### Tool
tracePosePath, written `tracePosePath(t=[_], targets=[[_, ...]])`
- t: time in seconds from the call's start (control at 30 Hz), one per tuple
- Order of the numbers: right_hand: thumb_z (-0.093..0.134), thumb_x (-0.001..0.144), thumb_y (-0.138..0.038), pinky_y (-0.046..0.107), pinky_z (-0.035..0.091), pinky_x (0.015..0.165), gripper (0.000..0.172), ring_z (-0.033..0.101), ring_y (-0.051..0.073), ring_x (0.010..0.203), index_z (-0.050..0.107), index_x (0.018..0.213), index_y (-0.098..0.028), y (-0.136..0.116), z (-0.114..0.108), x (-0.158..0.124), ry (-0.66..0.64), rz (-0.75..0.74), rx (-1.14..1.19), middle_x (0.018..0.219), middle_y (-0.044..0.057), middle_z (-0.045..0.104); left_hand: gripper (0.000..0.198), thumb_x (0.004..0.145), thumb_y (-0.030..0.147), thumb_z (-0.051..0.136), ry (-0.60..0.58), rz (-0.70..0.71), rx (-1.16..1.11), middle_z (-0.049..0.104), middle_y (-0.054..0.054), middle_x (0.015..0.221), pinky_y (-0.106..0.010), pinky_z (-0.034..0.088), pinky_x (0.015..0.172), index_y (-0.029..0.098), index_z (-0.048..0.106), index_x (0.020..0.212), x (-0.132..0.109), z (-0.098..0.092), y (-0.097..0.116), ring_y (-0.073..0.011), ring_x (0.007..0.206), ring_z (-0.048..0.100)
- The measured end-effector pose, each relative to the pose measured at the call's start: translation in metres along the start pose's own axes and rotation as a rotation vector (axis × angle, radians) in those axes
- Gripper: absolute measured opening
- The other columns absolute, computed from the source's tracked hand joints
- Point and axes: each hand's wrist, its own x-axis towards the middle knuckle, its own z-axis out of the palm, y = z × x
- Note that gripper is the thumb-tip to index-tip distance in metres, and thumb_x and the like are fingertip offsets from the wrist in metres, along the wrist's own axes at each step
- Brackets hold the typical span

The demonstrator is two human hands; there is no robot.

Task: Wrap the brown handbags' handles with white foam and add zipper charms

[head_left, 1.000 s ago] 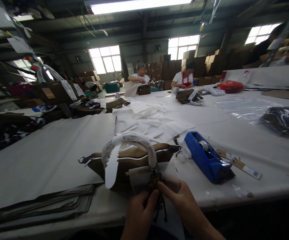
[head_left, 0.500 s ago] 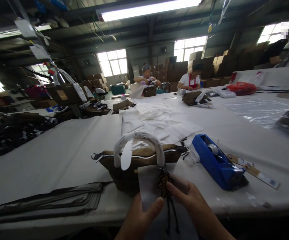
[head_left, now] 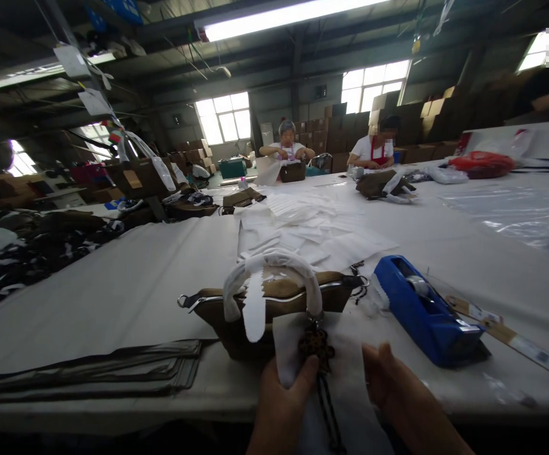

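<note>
While my left hand (head_left: 284, 401) pinches a flower-shaped charm (head_left: 316, 344) against a white tissue sheet (head_left: 289, 338), thumb on its lower edge and fingers hidden behind, my right hand (head_left: 395, 382) is loosely spread at the sheet's right edge, its thumb apart from the fingers; whether those touch the sheet I cannot tell. Two dark cords (head_left: 326, 404) dangle from the charm over the tissue. Just above the charm is the right foot of a white-wrapped handle (head_left: 279, 256), which arches over a brown zip-top handbag (head_left: 229, 325) standing just beyond my hands. A white serrated strip (head_left: 254, 306) hangs in front of the handle. Left of the bag, flat dark pieces (head_left: 127, 376) lie stacked on the white-covered table (head_left: 160, 272); to its right sits a blue tape dispenser (head_left: 419, 316), two hang tags (head_left: 516, 338) just beside it. Behind the bag, loose white sheets (head_left: 303, 218) overlap. Farther off, a folded brown bag (head_left: 374, 184) lies near a person in a red apron (head_left: 374, 151), with stacked cardboard boxes (head_left: 338, 134) beyond.
</note>
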Motion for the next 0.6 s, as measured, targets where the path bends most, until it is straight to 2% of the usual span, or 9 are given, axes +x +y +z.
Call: tracePosePath(t=[0.07,0.13,0.2,0.3,0.4,0.47,0.53,0.6], targets=[[0.053,0.094,-0.058,0.038,0.059,0.077,0.047,0.071,0.029,0.093,0.073,0.113,-0.02,0.011,-0.003,0.001,-0.018,0.051,0.181,0.102,0.012,0.075,0.054,0.071,0.053,0.08,0.005,-0.05,0.041,0.078,-0.014,0.106,-0.045,0.057,0.095,0.012,0.077,0.104,0.002,-0.004,0.002,-0.0363,0.107,0.071],[0.061,0.093,-0.05,0.035,0.058,0.075,0.038,0.071,0.025,0.089,0.07,0.119,-0.022,0.025,-0.002,0.005,0.025,0.027,0.183,0.103,0.01,0.075,0.052,0.072,0.052,0.08,-0.004,-0.064,0.093,0.078,-0.014,0.106,-0.045,0.057,0.095,0.012,0.077,0.104,0.003,-0.006,0.002,-0.0366,0.109,0.07],[0.065,0.092,-0.048,0.032,0.057,0.071,0.041,0.07,0.023,0.085,0.066,0.125,-0.023,0.037,0.003,0.01,0.077,-0.053,0.062,0.106,0.009,0.074,0.05,0.072,0.052,0.08,-0.03,-0.055,0.101,0.078,-0.014,0.106,-0.043,0.058,0.095,0.012,0.078,0.103,0.002,-0.004,0.002,-0.0365,0.11,0.07],[0.065,0.091,-0.049,0.028,0.054,0.065,0.044,0.068,0.022,0.084,0.064,0.126,-0.022,0.044,0.015,0.017,0.144,-0.206,-0.25,0.11,0.01,0.07,0.051,0.076,0.054,0.076,-0.019,-0.023,0.049,0.078,-0.013,0.109,-0.04,0.058,0.094,0.013,0.077,0.106,-0.004,0.002,0.002,-0.0358,0.111,0.07],[0.064,0.092,-0.045,0.026,0.053,0.065,0.033,0.065,0.02,0.08,0.068,0.112,-0.02,0.042,0.025,0.02,0.241,-0.351,-0.542,0.096,0.008,0.067,0.053,0.086,0.058,0.065,-0.043,0.069,0.033,0.076,-0.013,0.113,-0.038,0.056,0.095,0.014,0.074,0.114,-0.01,0.006,0.0,-0.0335,0.112,0.069],[0.064,0.092,-0.043,0.026,0.051,0.063,0.027,0.062,0.018,0.072,0.069,0.102,-0.019,0.036,0.029,0.02,0.28,-0.412,-0.651,0.084,0.005,0.063,0.051,0.089,0.055,0.061,-0.061,0.132,0.105,0.076,-0.012,0.114,-0.038,0.055,0.096,0.015,0.072,0.119,-0.011,0.005,0.001,-0.0318,0.111,0.069],[0.065,0.091,-0.043,0.025,0.049,0.06,0.026,0.06,0.017,0.066,0.069,0.098,-0.018,0.028,0.03,0.019,0.235,-0.398,-0.663,0.079,0.004,0.062,0.046,0.092,0.05,0.059,-0.05,0.178,0.212,0.075,-0.01,0.116,-0.037,0.053,0.099,0.017,0.07,0.121,-0.008,-0.001,0.003,-0.0299,0.111,0.069],[0.063,0.092,-0.045,0.025,0.049,0.058,0.029,0.06,0.016,0.062,0.07,0.096,-0.017,0.018,0.029,0.019,0.126,-0.336,-0.594,0.076,0.003,0.063,0.041,0.096,0.045,0.053,-0.072,0.226,0.318,0.075,-0.008,0.118,-0.036,0.052,0.1,0.019,0.069,0.124,-0.004,-0.009,0.008,-0.0272,0.111,0.069]])
